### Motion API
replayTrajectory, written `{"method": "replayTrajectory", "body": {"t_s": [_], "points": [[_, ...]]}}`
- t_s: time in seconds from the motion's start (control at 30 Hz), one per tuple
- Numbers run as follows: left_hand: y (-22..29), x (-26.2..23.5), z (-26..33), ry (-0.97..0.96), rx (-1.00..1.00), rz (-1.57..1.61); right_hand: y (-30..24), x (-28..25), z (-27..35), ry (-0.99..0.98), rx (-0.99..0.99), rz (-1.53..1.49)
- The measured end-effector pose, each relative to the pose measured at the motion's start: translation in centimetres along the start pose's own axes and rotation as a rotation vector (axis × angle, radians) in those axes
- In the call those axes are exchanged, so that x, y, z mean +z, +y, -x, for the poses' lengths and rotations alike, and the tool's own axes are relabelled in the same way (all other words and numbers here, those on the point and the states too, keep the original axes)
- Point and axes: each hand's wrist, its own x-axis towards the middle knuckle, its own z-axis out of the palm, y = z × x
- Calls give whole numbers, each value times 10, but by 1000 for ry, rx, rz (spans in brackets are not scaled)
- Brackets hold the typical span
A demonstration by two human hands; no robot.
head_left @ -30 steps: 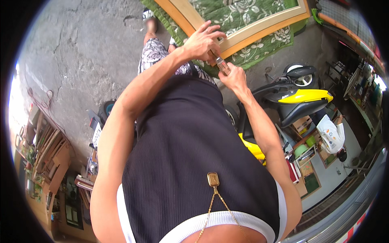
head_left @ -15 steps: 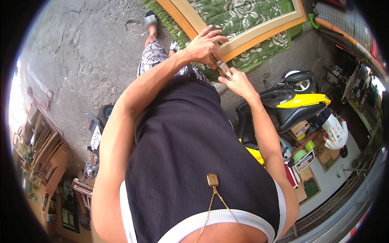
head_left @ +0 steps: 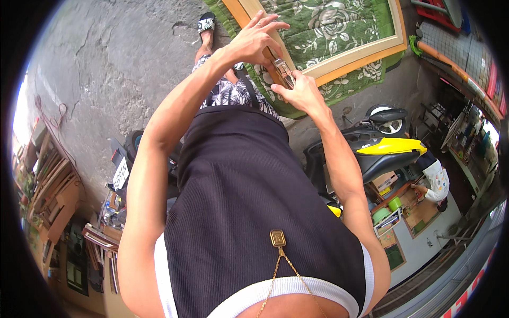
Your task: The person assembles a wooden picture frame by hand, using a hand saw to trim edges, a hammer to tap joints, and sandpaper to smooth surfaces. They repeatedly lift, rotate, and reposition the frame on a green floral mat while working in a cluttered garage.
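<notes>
A shiny metal hand tool (head_left: 284,72), its exact kind unclear, is held between my hands at the near-left corner of a wooden frame. My right hand (head_left: 303,94) is closed around its near end, with the thumb stretched along toward the left. At its far end is my left hand (head_left: 254,43); the thumb and index finger close on the tool, while the other fingers fan out above the frame's edge. The pale and orange-brown wooden frame (head_left: 331,68) lies on a green quilted cloth (head_left: 339,32) with white flowers.
A black-and-yellow scooter (head_left: 389,147) stands at the right, near my right forearm. Beyond it, a person in a white shirt (head_left: 437,182) bends over a bench. Stacked boards (head_left: 58,201) lean at the left, with a loose cable (head_left: 55,135) on the concrete floor (head_left: 116,63).
Both hands and the tool have shifted up and slightly left in the view. The wooden frame and cloth appear slightly farther right. My grip looks much the same.
</notes>
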Motion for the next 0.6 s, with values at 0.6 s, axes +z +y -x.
{"method": "replayTrajectory", "body": {"t_s": [0.6], "points": [[-8, 8, 3, 37, -14, 87, -3, 7, -7, 53, 4, -30]]}}
